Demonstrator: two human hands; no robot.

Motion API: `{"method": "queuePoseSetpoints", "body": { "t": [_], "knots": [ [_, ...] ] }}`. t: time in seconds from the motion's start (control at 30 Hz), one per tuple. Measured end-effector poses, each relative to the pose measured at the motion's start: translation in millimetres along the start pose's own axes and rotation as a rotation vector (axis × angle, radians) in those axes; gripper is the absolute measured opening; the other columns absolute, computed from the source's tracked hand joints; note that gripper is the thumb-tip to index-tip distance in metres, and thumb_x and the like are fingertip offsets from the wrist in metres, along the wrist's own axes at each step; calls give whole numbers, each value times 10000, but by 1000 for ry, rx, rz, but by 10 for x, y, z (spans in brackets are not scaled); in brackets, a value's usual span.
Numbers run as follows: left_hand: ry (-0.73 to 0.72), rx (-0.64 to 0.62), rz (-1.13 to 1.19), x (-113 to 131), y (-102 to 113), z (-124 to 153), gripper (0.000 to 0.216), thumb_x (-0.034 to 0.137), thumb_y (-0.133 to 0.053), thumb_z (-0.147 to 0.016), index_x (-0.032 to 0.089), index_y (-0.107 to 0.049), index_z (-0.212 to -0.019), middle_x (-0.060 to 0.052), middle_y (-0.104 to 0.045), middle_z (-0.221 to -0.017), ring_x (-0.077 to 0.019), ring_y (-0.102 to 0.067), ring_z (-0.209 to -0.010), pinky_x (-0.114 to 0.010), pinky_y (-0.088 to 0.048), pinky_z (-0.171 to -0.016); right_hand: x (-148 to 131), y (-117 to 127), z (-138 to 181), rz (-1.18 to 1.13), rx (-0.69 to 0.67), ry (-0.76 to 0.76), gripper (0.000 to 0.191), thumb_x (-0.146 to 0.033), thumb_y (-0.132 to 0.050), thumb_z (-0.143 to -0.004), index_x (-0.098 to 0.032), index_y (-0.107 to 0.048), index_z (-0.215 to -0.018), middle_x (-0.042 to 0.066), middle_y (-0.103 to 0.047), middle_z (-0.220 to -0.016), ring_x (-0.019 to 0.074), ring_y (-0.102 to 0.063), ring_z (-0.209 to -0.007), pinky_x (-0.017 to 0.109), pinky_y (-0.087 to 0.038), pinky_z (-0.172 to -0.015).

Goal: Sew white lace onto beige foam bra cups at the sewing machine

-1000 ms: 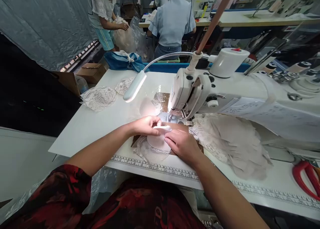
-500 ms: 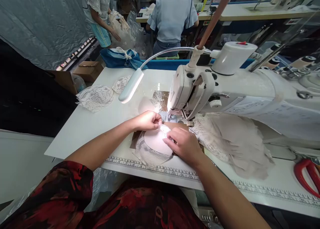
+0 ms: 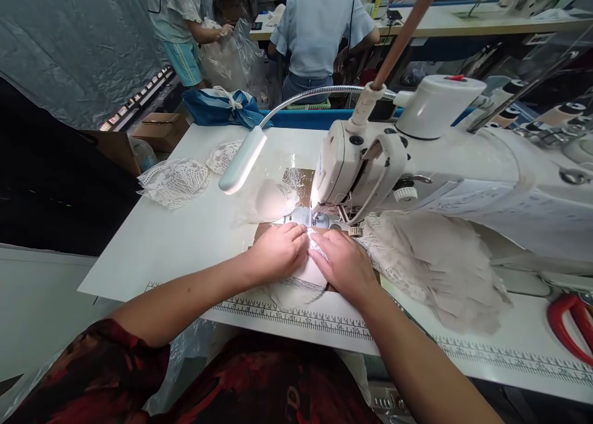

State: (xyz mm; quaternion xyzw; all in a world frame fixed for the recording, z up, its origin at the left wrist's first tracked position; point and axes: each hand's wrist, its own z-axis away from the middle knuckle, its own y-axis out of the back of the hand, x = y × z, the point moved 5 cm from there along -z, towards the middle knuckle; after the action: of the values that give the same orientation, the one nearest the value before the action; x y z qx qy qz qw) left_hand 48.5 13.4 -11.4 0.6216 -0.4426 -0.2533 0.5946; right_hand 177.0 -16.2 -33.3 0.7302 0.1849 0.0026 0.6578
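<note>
My left hand (image 3: pixel 279 250) and my right hand (image 3: pixel 343 260) lie side by side on a pale lace-edged fabric cup (image 3: pixel 301 282), fingers extended and pressing it flat just in front of the needle of the white sewing machine (image 3: pixel 352 164). The fingertips of both hands meet at the cup's far edge, close to the presser foot (image 3: pixel 316 219). A brown card sheet (image 3: pixel 306 186) lies under the piece. The hands cover most of the cup.
A heap of pale lace cups (image 3: pixel 430 263) lies right of my hands under the machine arm. Lace pieces (image 3: pixel 173 180) sit at far left, a gooseneck lamp (image 3: pixel 243 161) hangs over the work, red scissors (image 3: pixel 567 325) lie far right. Two people work beyond the table.
Both hands have slid forward toward the needle with the cup; the pinch on its edge has given way to flat fingers pressing down.
</note>
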Motion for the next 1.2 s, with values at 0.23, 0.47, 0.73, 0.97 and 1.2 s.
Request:
{"method": "queuePoseSetpoints", "body": {
  "t": [0.23,0.47,0.73,0.97,1.2],
  "knots": [
    [-106,2,-39,-186,-142,1,448,289,-455,-924,14,-541,-1268,-212,-551,-1327,-321,-526,-1216,-463,-472,-1001,17,-3,-36,38,-21,-63,368,-336,-483,-921,-173,-619,-1222,95,-681,-1027,239,-597,-861,337,-400,-730],
    [-201,-2,1,-367,-124,-102,434,270,-452,-923,37,-553,-1276,-212,-544,-1340,-291,-530,-1233,-440,-462,-1021,12,9,-89,93,-47,-118,367,-343,-511,-901,-194,-630,-1214,92,-683,-1008,245,-597,-815,338,-386,-650],
    [-284,-66,-79,-407,12,-191,381,184,-452,-911,92,-563,-1264,-169,-572,-1317,-299,-499,-1240,-447,-407,-994,57,10,-72,18,12,-126,365,-326,-436,-939,-213,-632,-1226,81,-686,-1065,229,-612,-835,316,-412,-658],
    [-317,-75,29,-251,25,-137,364,303,-494,-912,93,-570,-1199,-173,-621,-1124,-283,-547,-1095,-483,-356,-1013,141,50,-48,-41,130,-172,337,-177,-373,-917,-174,-688,-1038,107,-707,-930,213,-623,-806,303,-448,-706],
    [-348,-45,76,-309,-19,-115,325,313,-510,-909,114,-577,-1157,-134,-639,-994,-283,-540,-1072,-481,-366,-1002,133,59,-44,-87,130,-183,350,-163,-363,-914,-174,-705,-986,102,-700,-899,204,-626,-804,289,-458,-686]
  ]
}}
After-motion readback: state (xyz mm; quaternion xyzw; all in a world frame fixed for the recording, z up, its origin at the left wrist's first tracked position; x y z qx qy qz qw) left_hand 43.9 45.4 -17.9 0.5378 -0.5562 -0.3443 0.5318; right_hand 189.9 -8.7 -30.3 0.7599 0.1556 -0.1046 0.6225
